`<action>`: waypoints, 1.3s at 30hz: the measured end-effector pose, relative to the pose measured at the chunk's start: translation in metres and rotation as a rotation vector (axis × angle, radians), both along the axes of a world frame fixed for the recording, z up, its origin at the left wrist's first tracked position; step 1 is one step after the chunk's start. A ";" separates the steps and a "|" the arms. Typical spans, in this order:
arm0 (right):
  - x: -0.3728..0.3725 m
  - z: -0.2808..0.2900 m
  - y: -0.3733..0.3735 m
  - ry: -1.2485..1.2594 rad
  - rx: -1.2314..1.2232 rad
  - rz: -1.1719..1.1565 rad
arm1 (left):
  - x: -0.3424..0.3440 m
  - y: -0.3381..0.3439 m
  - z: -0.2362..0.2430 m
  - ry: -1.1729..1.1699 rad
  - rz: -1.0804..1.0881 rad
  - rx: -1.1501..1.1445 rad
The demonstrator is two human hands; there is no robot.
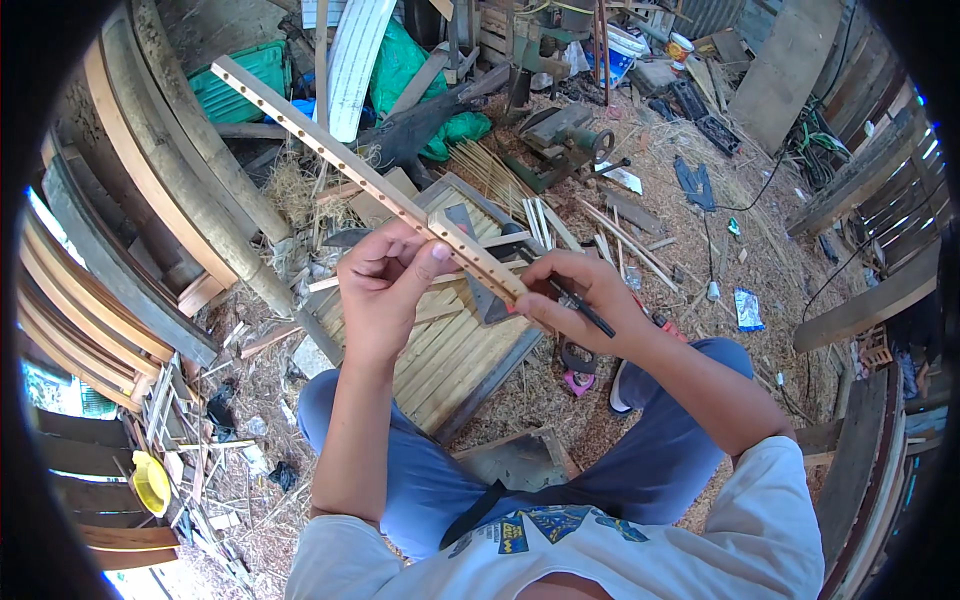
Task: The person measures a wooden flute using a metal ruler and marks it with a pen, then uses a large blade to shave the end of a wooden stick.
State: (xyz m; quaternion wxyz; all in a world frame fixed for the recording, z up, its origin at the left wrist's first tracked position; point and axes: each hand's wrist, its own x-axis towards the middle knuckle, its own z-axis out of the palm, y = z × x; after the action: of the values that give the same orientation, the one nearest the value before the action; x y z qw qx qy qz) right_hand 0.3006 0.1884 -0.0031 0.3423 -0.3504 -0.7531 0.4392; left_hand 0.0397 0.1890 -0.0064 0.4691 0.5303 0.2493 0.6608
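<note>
A long, narrow wooden strip [340,158] with a row of evenly spaced round holes slants from the upper left down to my hands. My left hand [392,285] pinches it between thumb and fingers, some way in from the lower end. At that lower end, my right hand [590,290] grips the strip with its fingertips. A dark pen-like stick [588,312] is also tucked in my right hand, pointing down and right. Below the strip stands a low slatted wooden table [460,350]. A grey, flat metal piece [487,303] lies on it, partly hidden by the strip.
Beyond the table stands a green metal vise [575,145] among thin wood sticks [625,240]. A pink ring-shaped thing [578,383] lies by my right foot. Curved planks [150,160] lean at the left, near a green crate [240,85]. Wood shavings cover the ground.
</note>
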 end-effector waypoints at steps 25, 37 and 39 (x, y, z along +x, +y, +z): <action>-0.043 -0.090 0.017 -0.324 0.367 -0.096 | -0.019 0.017 -0.005 0.187 0.184 -0.328; -0.040 -0.088 0.005 -0.686 0.161 0.013 | -0.020 0.022 -0.016 0.537 0.476 -0.111; -0.037 -0.099 0.005 -0.539 0.253 -0.022 | -0.013 0.018 -0.012 0.631 0.513 -0.150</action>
State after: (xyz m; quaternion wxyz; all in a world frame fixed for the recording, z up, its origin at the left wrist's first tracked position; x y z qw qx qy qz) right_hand 0.2634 0.1934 -0.1023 0.1756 -0.4171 -0.8617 0.2295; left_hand 0.0267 0.2072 -0.0181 0.2272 0.5920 0.5522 0.5414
